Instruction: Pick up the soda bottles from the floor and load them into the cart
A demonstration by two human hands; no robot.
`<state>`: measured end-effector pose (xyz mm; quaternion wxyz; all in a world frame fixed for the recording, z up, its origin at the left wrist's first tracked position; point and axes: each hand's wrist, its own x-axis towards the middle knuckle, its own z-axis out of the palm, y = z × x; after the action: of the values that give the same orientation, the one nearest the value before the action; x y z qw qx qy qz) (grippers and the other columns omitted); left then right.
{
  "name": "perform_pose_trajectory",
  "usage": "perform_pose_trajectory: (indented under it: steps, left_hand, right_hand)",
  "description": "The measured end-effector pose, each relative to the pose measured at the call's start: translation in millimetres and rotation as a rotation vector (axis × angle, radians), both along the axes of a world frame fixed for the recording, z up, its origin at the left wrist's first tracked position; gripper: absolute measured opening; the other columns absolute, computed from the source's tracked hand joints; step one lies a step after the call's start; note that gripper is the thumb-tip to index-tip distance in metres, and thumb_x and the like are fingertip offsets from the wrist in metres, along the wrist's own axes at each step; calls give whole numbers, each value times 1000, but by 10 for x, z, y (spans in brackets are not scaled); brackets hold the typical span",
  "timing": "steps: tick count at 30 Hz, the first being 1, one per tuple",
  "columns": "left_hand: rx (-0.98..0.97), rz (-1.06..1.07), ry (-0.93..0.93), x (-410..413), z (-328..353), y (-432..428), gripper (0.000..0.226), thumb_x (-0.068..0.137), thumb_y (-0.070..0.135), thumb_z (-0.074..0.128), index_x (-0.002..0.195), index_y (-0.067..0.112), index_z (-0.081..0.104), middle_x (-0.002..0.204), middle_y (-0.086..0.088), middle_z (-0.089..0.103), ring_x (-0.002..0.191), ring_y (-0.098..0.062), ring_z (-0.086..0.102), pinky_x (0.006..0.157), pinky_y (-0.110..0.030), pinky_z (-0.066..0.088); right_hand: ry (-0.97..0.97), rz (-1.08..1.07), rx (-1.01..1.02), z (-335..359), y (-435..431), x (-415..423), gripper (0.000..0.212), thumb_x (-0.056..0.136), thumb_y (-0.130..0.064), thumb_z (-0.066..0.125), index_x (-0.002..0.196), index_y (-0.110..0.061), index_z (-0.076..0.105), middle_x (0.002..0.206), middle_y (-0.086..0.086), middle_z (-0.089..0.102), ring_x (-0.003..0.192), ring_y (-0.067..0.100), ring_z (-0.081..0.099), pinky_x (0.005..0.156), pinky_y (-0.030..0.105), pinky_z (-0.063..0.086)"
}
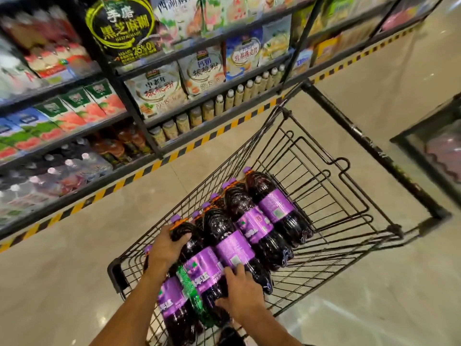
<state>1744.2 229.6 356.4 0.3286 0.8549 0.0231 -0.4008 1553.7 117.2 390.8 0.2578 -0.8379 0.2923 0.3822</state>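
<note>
Several dark soda bottles with purple labels and purple caps lie side by side in the black wire cart (331, 196). My left hand (166, 245) grips the shoulder of one soda bottle (199, 265) near its cap, at the cart's near left side. My right hand (240, 293) holds the lower body of that same bottle, fingers curled around it. Another bottle (272, 203) lies farthest right in the row. A bottle with a green label (192, 293) lies underneath, mostly hidden.
Stocked shelves (124, 78) run along the left and back, edged by yellow-black floor tape (189, 146). The cart handle (369, 143) points to the far right. A dark display case (436, 146) stands at the right edge. Beige tiled floor (62, 283) surrounds the cart.
</note>
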Motion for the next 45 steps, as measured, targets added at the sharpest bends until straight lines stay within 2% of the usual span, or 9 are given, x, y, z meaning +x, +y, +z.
perform_pose_trajectory:
  steps: [2,5,9,12,15,22,29,36,45]
  left_hand:
    - [164,-178,-205,-74,133,-21,92,84,42,80,156,19,28,151,-16,47,131,-38,52,105,-54,48]
    - [311,-503,-482,-248,434,-78,86,86,48,75,155,24,30,152,-13,42,133,-35,47,102,-51,50]
    - [354,-843,-493,-510,923,-373,75,87,58,68,150,33,37,152,-4,42,139,-27,40,117,-48,36]
    - [320,-931,-514,-629,1392,-741,73,87,56,69,149,36,38,151,0,44,138,-25,40,116,-50,36]
    - [307,-979,-636,-781,1895,-1180,74,87,57,69,150,34,38,148,0,48,136,-25,45,109,-48,42]
    - [262,-1202,-808,-1988,2469,-2166,73,86,58,70,148,34,40,148,0,49,134,-26,48,110,-50,42]
    - [114,-1432,-906,-3344,2545,-3089,66,85,55,69,143,35,45,143,2,52,131,-26,49,104,-46,44]
    - [1,-1699,-1003,-4356,2697,-4128,65,88,54,68,145,36,40,144,1,48,130,-27,47,103,-47,42]
    - [-228,-2054,-1067,-5657,2766,-5224,68,88,55,70,146,33,40,147,1,48,130,-26,48,105,-44,42]
  right_hand:
    - [-48,95,-35,85,-203,-15,66,95,-34,74,149,-21,39,152,9,37,138,31,43,108,46,48]
    - [-103,175,-124,328,-579,-73,61,94,-30,70,146,-20,40,145,10,44,136,33,45,108,47,48]
    - [-156,206,-225,787,-1114,-222,59,92,-34,68,145,-24,44,143,8,49,134,33,49,107,47,47]
    - [-202,173,-245,1157,-1502,-415,53,92,-30,72,139,-21,50,135,8,57,127,32,54,107,49,46]
    - [-276,125,-331,1579,-1934,-687,53,90,-37,76,135,-20,53,128,8,60,122,30,58,103,46,50]
    - [-368,6,-459,2179,-2651,-1811,60,91,-36,75,142,-20,49,134,11,55,125,34,56,93,46,52]
    - [-326,-241,-538,2388,-3076,-3299,68,90,-41,76,147,-23,46,142,11,54,127,33,54,97,45,51]
    - [-210,-661,-611,2532,-3410,-4932,65,90,-37,77,145,-23,48,140,9,56,124,31,57,97,44,51]
    - [-47,-1088,-639,2587,-3381,-6236,65,89,-39,78,144,-20,48,138,7,57,122,30,57,95,43,51]
